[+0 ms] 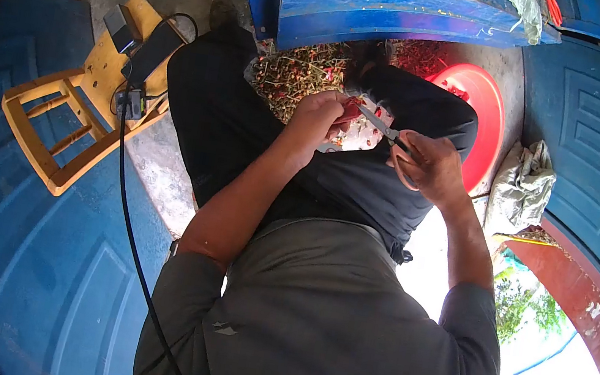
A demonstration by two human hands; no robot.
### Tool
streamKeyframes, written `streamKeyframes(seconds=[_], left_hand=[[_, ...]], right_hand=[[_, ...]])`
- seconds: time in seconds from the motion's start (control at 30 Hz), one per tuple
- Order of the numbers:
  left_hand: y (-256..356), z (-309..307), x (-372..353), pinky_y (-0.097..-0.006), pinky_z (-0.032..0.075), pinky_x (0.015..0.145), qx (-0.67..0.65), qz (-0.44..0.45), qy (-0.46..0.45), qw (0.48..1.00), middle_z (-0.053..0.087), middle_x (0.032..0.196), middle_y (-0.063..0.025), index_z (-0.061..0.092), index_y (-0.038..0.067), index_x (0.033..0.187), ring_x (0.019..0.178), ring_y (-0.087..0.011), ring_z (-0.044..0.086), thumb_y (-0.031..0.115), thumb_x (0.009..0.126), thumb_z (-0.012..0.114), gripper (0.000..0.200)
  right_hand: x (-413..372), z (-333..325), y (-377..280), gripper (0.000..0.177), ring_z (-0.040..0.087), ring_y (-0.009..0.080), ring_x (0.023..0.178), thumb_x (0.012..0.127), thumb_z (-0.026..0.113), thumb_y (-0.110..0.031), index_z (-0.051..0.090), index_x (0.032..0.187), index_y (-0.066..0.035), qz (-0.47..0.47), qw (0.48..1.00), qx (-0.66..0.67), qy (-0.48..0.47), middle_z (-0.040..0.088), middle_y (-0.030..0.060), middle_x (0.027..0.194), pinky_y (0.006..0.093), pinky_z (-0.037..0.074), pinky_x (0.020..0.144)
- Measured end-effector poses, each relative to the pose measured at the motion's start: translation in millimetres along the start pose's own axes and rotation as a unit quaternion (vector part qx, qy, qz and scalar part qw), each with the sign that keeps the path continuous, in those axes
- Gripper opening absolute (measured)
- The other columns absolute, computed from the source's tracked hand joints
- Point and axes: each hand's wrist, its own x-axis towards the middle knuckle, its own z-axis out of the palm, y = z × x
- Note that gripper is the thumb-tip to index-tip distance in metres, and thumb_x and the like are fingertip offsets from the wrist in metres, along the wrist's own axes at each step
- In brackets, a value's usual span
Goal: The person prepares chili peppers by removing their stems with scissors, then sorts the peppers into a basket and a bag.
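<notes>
My left hand point(316, 117) pinches a dark red dried chili pepper point(350, 110) above my lap. My right hand point(432, 166) is wrapped round a pair of scissors point(379, 123) with orange handles, and the blades point left, their tips right at the chili. Below the two hands, between my legs, lies a pale, wet-looking patch with red bits point(362, 135). A heap of chili stems and scraps point(302, 73) spreads over the floor beyond my left hand.
To the right stands a red plastic basin point(492, 122) with red pieces inside. A blue wooden bench point(401, 11) crosses the front. On the left, a wooden chair point(67, 124) carries black devices, and a black cable point(126, 194) runs to me. A crumpled cloth sack point(523, 184) lies by the blue door point(599, 130).
</notes>
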Motion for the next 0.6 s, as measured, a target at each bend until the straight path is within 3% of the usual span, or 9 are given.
streamKeyframes(seconds=[0.03,0.1,0.3,0.6], left_hand=[[0,0,0,-0.0220,0.027,0.045,0.001,0.000,-0.001,1.000,0.047,0.064,0.0050,0.066,0.002,0.096,0.050,-0.0037,0.038,0.013,0.090,0.053,0.018],[-2,0,1,-0.0221,0.028,0.045,-0.004,0.002,0.002,1.000,0.047,0.064,0.0049,0.066,0.002,0.098,0.050,-0.0037,0.038,0.014,0.091,0.054,0.018],[-4,1,2,-0.0219,0.028,0.045,0.003,0.002,0.005,1.000,0.048,0.064,0.0039,0.066,0.002,0.100,0.050,-0.0042,0.038,0.015,0.095,0.052,0.019],[-1,5,-2,-0.0221,0.027,0.045,-0.002,0.002,-0.010,1.000,0.047,0.065,0.0035,0.065,0.003,0.103,0.050,-0.0042,0.038,0.015,0.096,0.051,0.020]], right_hand=[[0,1,-1,0.026,0.069,0.0297,0.063,0.079,0.081,-0.023,0.068,0.096,-0.008,0.000,1.000,0.000,0.001,0.066,0.0125,0.071,0.0370,0.051,0.056],[0,5,-4,0.036,0.065,0.0215,0.056,0.076,0.087,-0.019,0.065,0.101,-0.003,-0.051,0.999,0.011,0.008,0.064,0.0086,0.069,0.0296,0.047,0.053],[2,10,-6,0.054,0.065,0.0122,0.066,0.072,0.090,-0.017,0.061,0.113,0.003,-0.068,0.996,0.062,-0.012,0.064,0.0106,0.079,0.0281,0.051,0.058],[6,7,-10,0.057,0.062,0.0100,0.068,0.071,0.091,-0.020,0.062,0.115,0.002,-0.014,0.992,0.118,-0.044,0.066,0.0073,0.078,0.0276,0.051,0.063]])
